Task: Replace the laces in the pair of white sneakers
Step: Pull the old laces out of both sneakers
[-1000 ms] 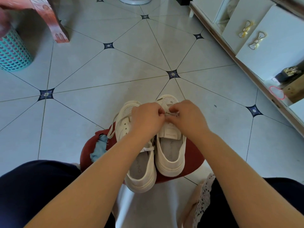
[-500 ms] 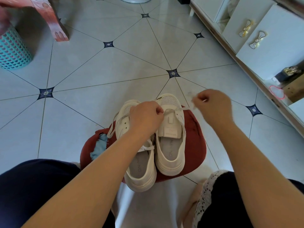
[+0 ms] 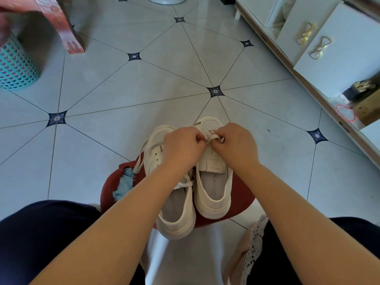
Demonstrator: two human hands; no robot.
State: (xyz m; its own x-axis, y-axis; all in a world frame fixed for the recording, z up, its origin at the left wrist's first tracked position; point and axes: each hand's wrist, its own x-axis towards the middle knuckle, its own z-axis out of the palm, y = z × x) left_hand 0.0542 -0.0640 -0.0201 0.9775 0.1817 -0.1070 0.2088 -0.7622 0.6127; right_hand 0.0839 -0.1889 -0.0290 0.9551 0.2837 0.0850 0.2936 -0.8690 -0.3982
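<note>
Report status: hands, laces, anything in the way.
Left hand and right hand both pinching white lace over front of right-hand sneaker. Left-hand sneaker beside it, loose lace trailing off its side. Nothing blocking the hands.

Right hand back from side, pinching lace beside left hand

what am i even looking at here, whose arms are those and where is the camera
No machine here: a person wears one camera on the head, looking down, so the arms are their own. The view shows a tiled floor with a red stool between the knees. Two white sneakers sit on it, side by side. The left hand and right hand both pinch a white lace over the front of the right sneaker. A teal basket stands far left.
</note>
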